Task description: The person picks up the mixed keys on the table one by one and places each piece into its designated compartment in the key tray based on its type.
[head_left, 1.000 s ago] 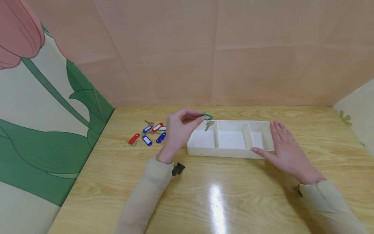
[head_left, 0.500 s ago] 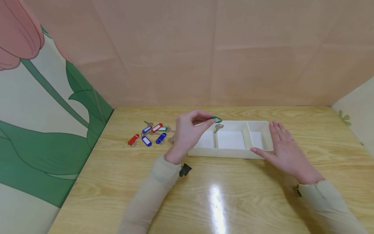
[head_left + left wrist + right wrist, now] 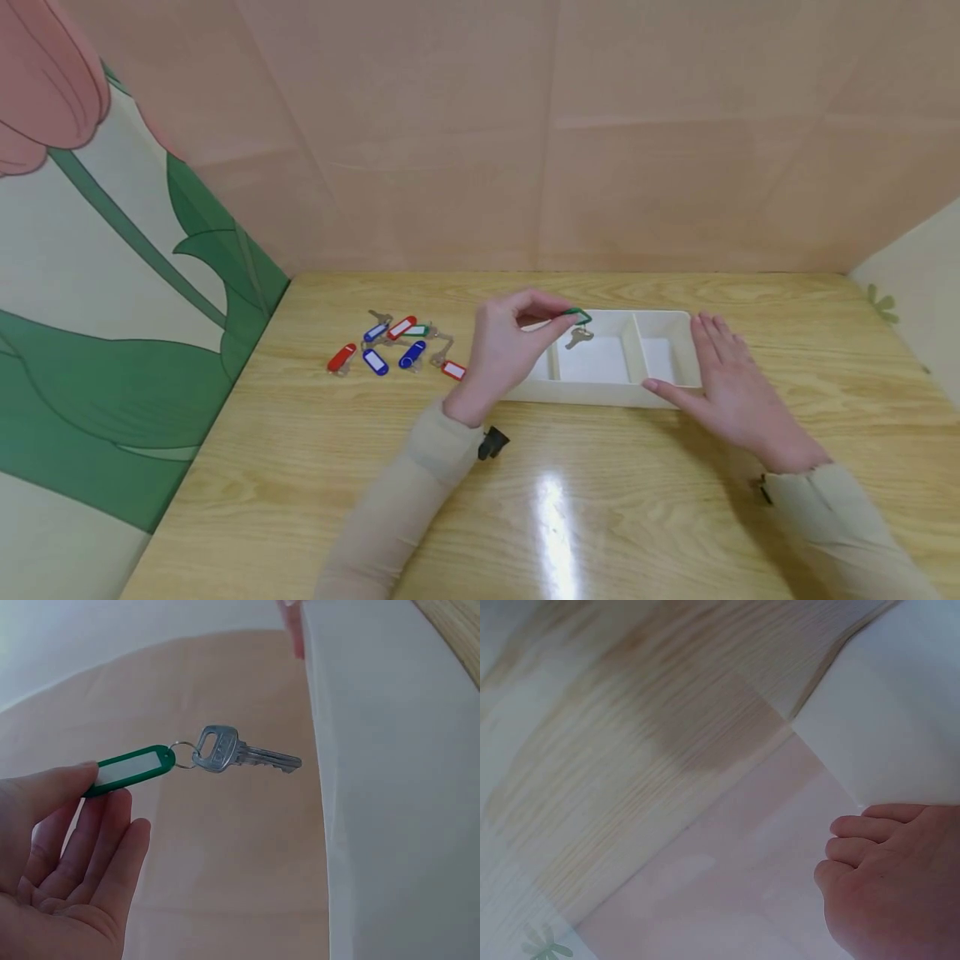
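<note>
My left hand [image 3: 513, 346] pinches a green key tag [image 3: 135, 771] between thumb and fingers. From the tag's ring hangs a silver key [image 3: 240, 751], over the middle compartment of a white three-part tray [image 3: 600, 394] in the head view. The left compartment is partly hidden behind this hand. My right hand [image 3: 738, 392] rests against the tray's right end, fingers along the end wall and thumb at the front rim. In the right wrist view its fingers lie against the white wall [image 3: 885, 727].
Left of the tray, several tagged keys lie loosely together on the wooden table [image 3: 300, 467], among them a red tag [image 3: 342, 357], a blue tag [image 3: 376, 362] and another green tag [image 3: 417, 331]. A pinkish backdrop [image 3: 450, 150] stands behind the table.
My left hand has moved right, carrying the green-tagged key from above the tray's left part to over the middle compartment. The right hand has stayed at the tray's right end.
</note>
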